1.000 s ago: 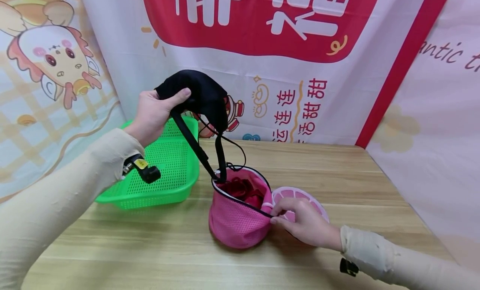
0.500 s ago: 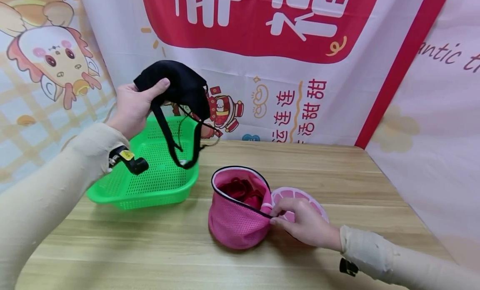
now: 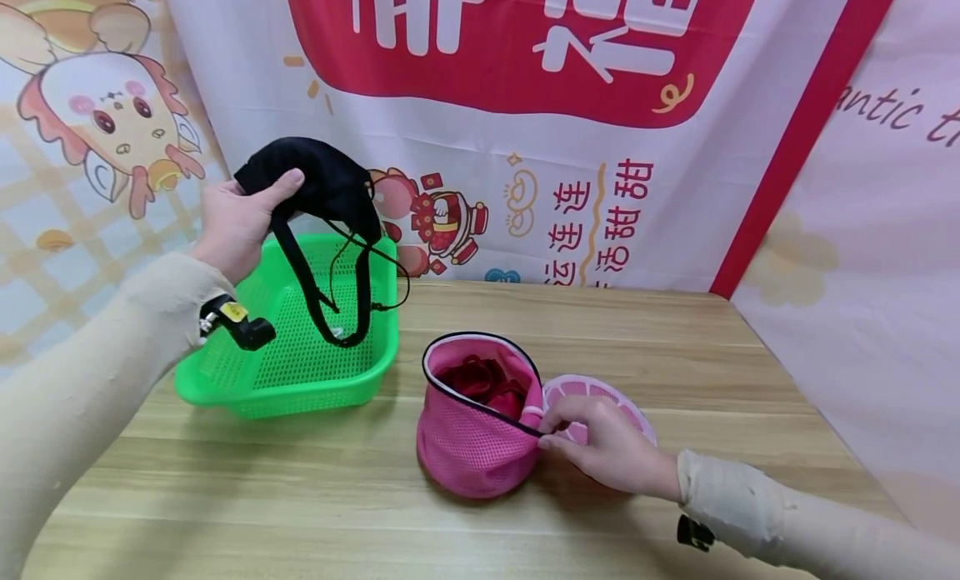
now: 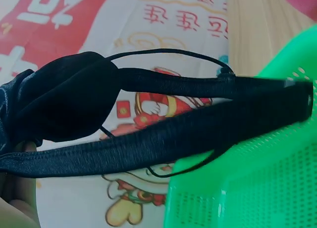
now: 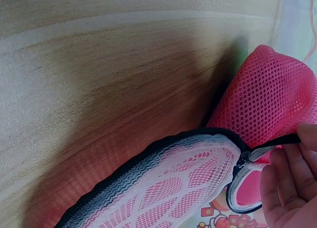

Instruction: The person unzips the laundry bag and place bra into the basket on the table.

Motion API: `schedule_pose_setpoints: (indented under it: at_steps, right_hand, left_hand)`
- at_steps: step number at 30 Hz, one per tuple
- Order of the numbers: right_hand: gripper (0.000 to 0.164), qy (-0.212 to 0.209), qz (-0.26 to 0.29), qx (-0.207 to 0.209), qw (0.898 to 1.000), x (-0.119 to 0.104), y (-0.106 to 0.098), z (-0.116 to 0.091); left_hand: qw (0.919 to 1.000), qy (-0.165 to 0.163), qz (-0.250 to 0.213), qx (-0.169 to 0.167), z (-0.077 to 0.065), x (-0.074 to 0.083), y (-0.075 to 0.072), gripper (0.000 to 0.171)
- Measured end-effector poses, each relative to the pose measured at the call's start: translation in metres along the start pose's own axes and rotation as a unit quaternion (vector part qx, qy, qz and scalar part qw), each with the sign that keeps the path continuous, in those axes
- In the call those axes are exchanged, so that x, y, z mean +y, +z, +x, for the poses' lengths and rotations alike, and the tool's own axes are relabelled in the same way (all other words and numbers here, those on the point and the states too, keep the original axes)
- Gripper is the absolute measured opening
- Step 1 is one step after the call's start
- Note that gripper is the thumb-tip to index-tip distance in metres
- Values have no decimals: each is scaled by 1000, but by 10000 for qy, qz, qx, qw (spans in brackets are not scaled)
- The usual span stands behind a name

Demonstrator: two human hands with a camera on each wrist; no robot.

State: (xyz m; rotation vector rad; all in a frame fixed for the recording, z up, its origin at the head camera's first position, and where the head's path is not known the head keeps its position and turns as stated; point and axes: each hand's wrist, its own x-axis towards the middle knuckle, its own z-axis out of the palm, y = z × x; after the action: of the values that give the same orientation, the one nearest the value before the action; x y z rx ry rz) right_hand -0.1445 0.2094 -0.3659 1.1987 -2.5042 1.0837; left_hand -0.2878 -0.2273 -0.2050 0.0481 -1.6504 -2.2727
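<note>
My left hand (image 3: pixel 238 230) holds up a black bra (image 3: pixel 311 176), thumb on top of the folded cups. Its straps and a thin cord hang in loops over the green basket (image 3: pixel 300 401); the left wrist view shows a rounded cup (image 4: pixel 74 99) and a wide band close up. My right hand (image 3: pixel 611 451) pinches the dark zip edge of a pink mesh laundry bag (image 3: pixel 476 455) standing upright with its mouth open. Dark red fabric (image 3: pixel 480 380) lies inside the bag. The round lid (image 5: pixel 168 191), with a citrus-slice pattern, is folded out beside it, partly behind my right hand.
The perforated basket stands at the left of the wooden table (image 3: pixel 337 497), close to the back. Printed cloth backdrops (image 3: pixel 465 105) rise behind the table and along both sides.
My left hand has carried the bra up out of the bag and leftward over the basket, its straps now free of the bag. The right hand keeps its grip on the bag edge.
</note>
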Motion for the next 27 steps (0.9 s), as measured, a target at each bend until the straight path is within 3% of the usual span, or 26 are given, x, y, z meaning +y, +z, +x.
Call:
schedule_pose_setpoints:
  at_steps: [4, 11, 17, 22, 27]
  right_hand:
    - [15, 21, 0, 1, 10000, 0, 0, 0]
    - [15, -16, 48, -35, 10000, 1, 1, -1]
    - [16, 9, 50, -34, 10000, 2, 1, -1]
    - [15, 94, 81, -74, 9999, 1, 0, -2]
    - [14, 78, 71, -69, 9999, 1, 0, -3]
  left_hand:
    - [9962, 4, 842, 238, 2, -14, -11, 32]
    - [9730, -91, 2201, 681, 5, -37, -28, 40]
    - [9580, -250, 2743, 792, 1, -51, -40, 41]
    - [9522, -358, 2934, 770, 2, -60, -49, 45]
    - [9356, -491, 3394, 839, 8, -67, -59, 50]
